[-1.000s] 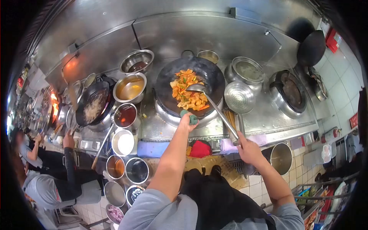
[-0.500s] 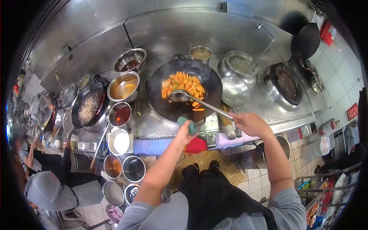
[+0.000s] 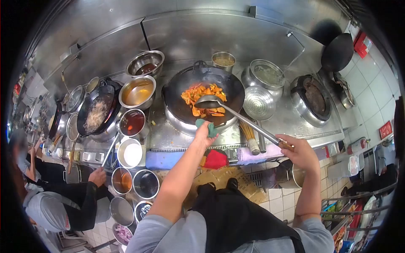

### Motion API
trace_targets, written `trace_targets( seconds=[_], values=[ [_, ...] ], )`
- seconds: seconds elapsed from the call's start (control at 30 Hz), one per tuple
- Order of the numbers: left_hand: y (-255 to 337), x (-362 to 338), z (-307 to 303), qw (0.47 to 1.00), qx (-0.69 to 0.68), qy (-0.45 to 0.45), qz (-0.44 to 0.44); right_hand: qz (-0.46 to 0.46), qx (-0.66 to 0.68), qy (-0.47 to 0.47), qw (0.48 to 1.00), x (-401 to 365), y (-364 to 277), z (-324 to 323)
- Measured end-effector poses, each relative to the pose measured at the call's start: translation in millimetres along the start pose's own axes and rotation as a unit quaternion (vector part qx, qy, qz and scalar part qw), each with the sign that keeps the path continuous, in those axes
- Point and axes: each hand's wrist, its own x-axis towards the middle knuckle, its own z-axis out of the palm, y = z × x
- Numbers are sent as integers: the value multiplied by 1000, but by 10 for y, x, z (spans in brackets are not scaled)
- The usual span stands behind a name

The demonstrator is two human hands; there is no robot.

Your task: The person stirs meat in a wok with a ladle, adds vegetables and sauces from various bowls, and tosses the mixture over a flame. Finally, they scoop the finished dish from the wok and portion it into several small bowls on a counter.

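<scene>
My left hand (image 3: 204,135) is closed round a folded green cloth (image 3: 210,127) at the near rim of a large black wok (image 3: 174,93); any wok handle under the cloth is hidden. Inside the wok lies a heap of orange, glossy food pieces (image 3: 203,90). My right hand (image 3: 300,152) grips the wooden end of a long metal ladle (image 3: 249,121), whose bowl rests against the food's near side. Just right of the wok are a perforated strainer (image 3: 258,103) and a bamboo brush (image 3: 249,138).
Bowls of liquid, including one with amber liquid (image 3: 137,92) and one with red sauce (image 3: 132,122), line the wok's left. A lidded-looking pot (image 3: 267,76) and another wok (image 3: 313,98) sit right. At left, a co-worker's hand (image 3: 97,176) holds a long handle.
My right hand has drawn back right and down with the ladle. The wok has tipped and its food has shifted, looking darker orange. A co-worker's hand now grasps a long handle at left.
</scene>
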Motion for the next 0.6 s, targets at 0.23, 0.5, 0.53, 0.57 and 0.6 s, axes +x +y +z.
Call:
trace_targets(
  seconds=[0.23, 0.5, 0.53, 0.57, 0.6],
  values=[
    [-14, -196, -491, 980, 13, -159, -118, -26, -169, 169, 971, 1011, 269, 1441],
    [-1233, -1209, -2092, 943, 306, -58, 121, -88, -170, 167, 967, 1218, 137, 2075],
    [-1372, -1268, -2299, 943, 309, 8, 123, -144, -147, 184, 961, 1173, -1, 2083],
    [-1509, -1370, -2463, 939, 314, 71, 118, -144, -41, 89, 985, 1153, -186, 2274],
    [-1602, -1502, -2558, 941, 308, 81, 110, -138, 66, -4, 988, 1136, -430, 2532]
  ],
)
